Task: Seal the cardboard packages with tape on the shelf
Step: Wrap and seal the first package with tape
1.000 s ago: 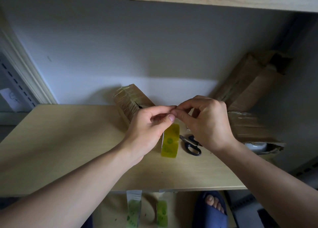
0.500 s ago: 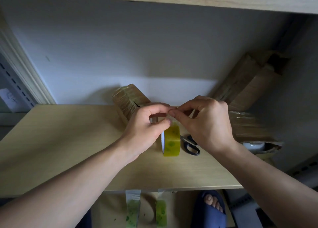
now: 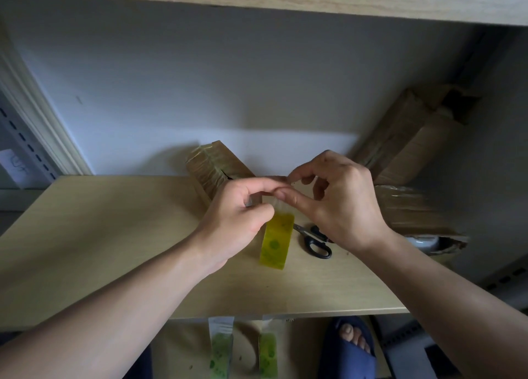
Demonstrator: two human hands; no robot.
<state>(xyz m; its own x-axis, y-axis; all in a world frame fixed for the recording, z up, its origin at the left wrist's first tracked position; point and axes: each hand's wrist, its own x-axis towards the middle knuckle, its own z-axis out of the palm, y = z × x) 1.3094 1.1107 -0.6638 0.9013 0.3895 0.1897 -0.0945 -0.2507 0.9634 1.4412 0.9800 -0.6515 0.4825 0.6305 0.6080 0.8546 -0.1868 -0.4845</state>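
Observation:
A yellow-green tape roll (image 3: pixel 276 241) stands on edge on the wooden shelf (image 3: pixel 100 235). My left hand (image 3: pixel 237 224) grips the roll's top. My right hand (image 3: pixel 340 201) pinches the clear free end of the tape (image 3: pixel 275 200) just above the roll, thumb and forefinger together. Behind my left hand lies a small cardboard package (image 3: pixel 213 164) wrapped in tape, partly hidden by my fingers. A flatter cardboard package (image 3: pixel 411 210) lies at the right, and a long one (image 3: pixel 411 132) leans in the back right corner.
Black-handled scissors (image 3: pixel 313 240) lie on the shelf right of the roll. Two cut tape strips (image 3: pixel 221 347) hang from the shelf's front edge. A white object (image 3: pixel 423 241) shows under the right package. A foot in a blue slipper (image 3: pixel 351 347) stands below.
The roll has tipped and shifted slightly under my left hand. My right hand has lifted a little, drawing a short length of clear tape off the roll.

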